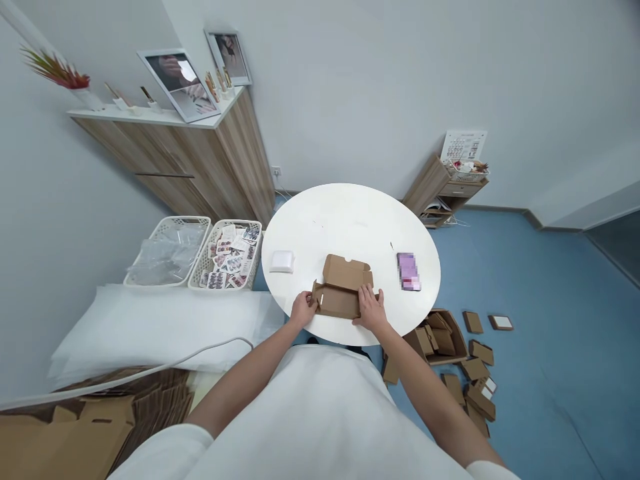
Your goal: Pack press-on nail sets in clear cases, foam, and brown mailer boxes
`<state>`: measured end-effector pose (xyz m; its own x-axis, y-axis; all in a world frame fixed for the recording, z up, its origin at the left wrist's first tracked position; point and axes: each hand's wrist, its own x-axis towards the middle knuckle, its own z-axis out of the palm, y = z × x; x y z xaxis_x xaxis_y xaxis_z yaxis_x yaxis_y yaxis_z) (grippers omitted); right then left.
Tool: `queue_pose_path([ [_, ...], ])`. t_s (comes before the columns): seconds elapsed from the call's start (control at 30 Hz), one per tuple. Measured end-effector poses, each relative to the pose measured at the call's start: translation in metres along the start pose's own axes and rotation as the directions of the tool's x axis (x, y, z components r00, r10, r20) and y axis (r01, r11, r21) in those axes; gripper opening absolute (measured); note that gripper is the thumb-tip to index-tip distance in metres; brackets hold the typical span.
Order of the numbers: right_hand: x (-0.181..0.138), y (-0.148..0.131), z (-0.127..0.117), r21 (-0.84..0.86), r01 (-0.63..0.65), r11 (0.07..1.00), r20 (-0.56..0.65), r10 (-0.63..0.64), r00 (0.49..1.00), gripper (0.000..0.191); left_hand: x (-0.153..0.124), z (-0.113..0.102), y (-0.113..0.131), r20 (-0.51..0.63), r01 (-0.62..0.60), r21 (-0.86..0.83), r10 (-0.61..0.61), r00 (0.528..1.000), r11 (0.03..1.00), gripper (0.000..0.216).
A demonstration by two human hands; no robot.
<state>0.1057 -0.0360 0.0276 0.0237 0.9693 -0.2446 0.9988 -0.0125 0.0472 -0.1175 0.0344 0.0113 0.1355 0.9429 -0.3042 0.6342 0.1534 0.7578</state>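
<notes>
An unfolded-lid brown cardboard box point(339, 302) lies near the front edge of the round white table point(345, 213). Its lid flap point(346, 271) stands open on the far side, and its inside looks bare. My left hand point(303, 309) is closed on the box's left end, with the fingertips at the side flap. At the right end, my right hand point(371, 309) grips the side wall, its fingers over the edge and partly hiding the corner. A small white stack of packets point(283, 261) rests left of the box. To the right lies a purple, blurred-out phone-shaped object point(409, 272).
White baskets hold clear plastic bags point(173, 257) and nail sets point(233, 257) at left. Below them are white sheets point(165, 327) and flat cardboard point(75, 433). Closed boxes point(473, 322) and a carton point(450, 337) are on the floor at right. Wooden cabinets point(240, 153) line the wall.
</notes>
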Motion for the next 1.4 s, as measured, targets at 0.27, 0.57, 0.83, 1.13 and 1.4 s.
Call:
queue_pose_path([
  [0.27, 0.005, -0.011, 0.000, -0.021, -0.006, 1.000, 0.007, 0.007, 1.000, 0.102, -0.013, -0.003, 0.015, 0.144, -0.038, -0.114, 0.055, 0.988, 0.993, 0.035],
  [0.57, 0.003, -0.018, 0.005, -0.002, 0.000, 1.000, 0.012, 0.000, 1.000, 0.101, -0.010, -0.008, 0.018, 0.177, -0.008, -0.057, 0.019, 0.984, 0.998, 0.031],
  [0.83, 0.007, -0.013, 0.001, 0.064, 0.049, 0.997, 0.053, -0.053, 0.997, 0.106, 0.001, -0.012, 0.018, 0.193, 0.029, 0.192, -0.066, 0.979, 0.981, 0.026],
  [1.13, 0.017, -0.001, -0.005, 0.051, 0.141, 0.989, 0.075, -0.144, 0.987, 0.112, 0.019, -0.014, 0.017, 0.245, 0.068, 0.264, -0.135, 0.960, 0.962, 0.024],
  [1.4, 0.016, 0.002, -0.004, 0.014, 0.209, 0.978, 0.082, -0.210, 0.974, 0.122, 0.034, -0.013, 0.022, 0.323, 0.046, 0.316, -0.153, 0.934, 0.948, 0.033],
])
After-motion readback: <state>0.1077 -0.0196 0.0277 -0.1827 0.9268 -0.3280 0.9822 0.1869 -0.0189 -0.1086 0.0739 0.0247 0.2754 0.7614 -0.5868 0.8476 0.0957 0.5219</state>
